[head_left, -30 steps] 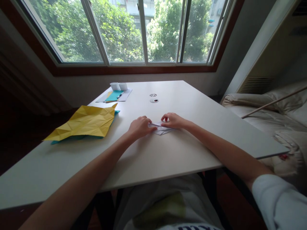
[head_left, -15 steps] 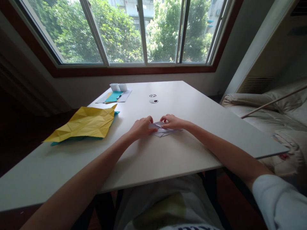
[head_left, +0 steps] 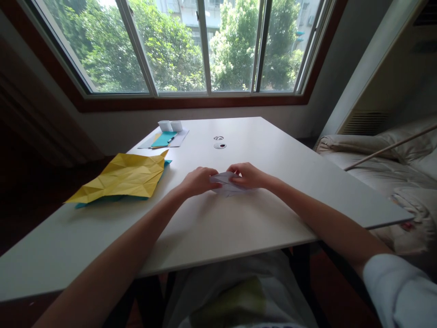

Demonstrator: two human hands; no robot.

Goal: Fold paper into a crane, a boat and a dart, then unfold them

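- Here, in the middle of the frame, the left hand (head_left: pixel 197 181) sits on the white table (head_left: pixel 218 228) with its fingers curled, pinching the left edge of a small folded white paper (head_left: pixel 226 183).
- The right hand (head_left: pixel 248 175) is just beside it, fingers bent too, gripping the right side of the same paper (the two hands almost touch each other).
- The paper lies low on the table between both hands, and part of it is hidden under the fingers.
- At the left of the frame lies a big creased yellow paper (head_left: pixel 126 177) with a teal sheet (head_left: pixel 102 200) peeking out under it.
- Higher up, near the window, sit two small white cups (head_left: pixel 170 125) and a teal card (head_left: pixel 163 138) on a white sheet.
- Near the top middle of the table are two small round things (head_left: pixel 219 141), too small to tell what they are.
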